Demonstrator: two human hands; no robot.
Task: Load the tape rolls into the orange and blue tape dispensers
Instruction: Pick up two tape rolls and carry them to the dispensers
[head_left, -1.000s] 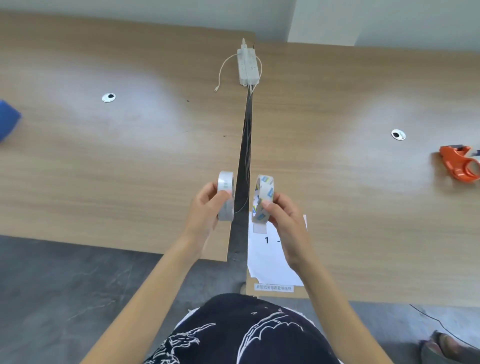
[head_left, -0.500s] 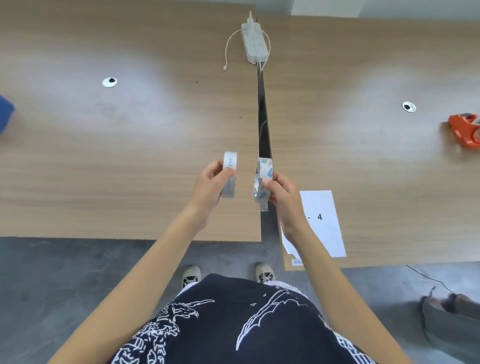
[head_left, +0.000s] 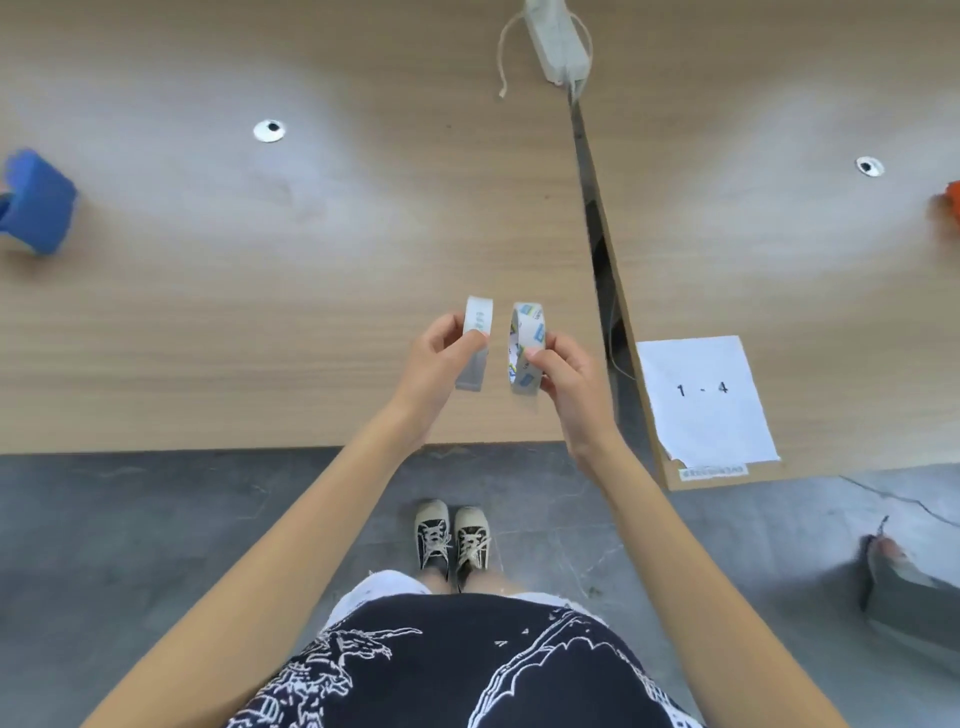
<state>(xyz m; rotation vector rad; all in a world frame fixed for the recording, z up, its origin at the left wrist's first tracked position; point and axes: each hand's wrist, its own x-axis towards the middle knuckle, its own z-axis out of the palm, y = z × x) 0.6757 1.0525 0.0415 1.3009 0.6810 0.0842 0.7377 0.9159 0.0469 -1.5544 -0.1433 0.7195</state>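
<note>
We see two wooden tables: the left table (head_left: 208, 312) fills most of the far scene, and the right table (head_left: 779, 260) sits beside it with a narrow dark gap between them. Below their near edges lies a grey floor (head_left: 130, 545), where we see the person's dark printed shirt (head_left: 457, 670) and a pair of laced shoes (head_left: 453, 538).

At the far left of the left table lies the blue tape dispenser (head_left: 36, 202), well apart from the hands. At the right edge of the scene, on the right table, only a sliver of the orange tape dispenser (head_left: 951, 202) shows. A white paper sheet (head_left: 706, 400) marked "1 - 4" lies at the near edge of the right table. A white power strip (head_left: 558, 41) with a cord sits at the far end of the gap.

Over the near edge of the left table, the left hand (head_left: 441, 364) pinches the plain tape roll (head_left: 475, 343) between thumb and curled fingers, held edge-on. Just beside it, not touching, the right hand (head_left: 566, 379) grips the printed tape roll (head_left: 525, 348), thumb on its outer face, its open core partly visible.

Two small round metal discs (head_left: 269, 130) are set into the tabletops, one on each.
</note>
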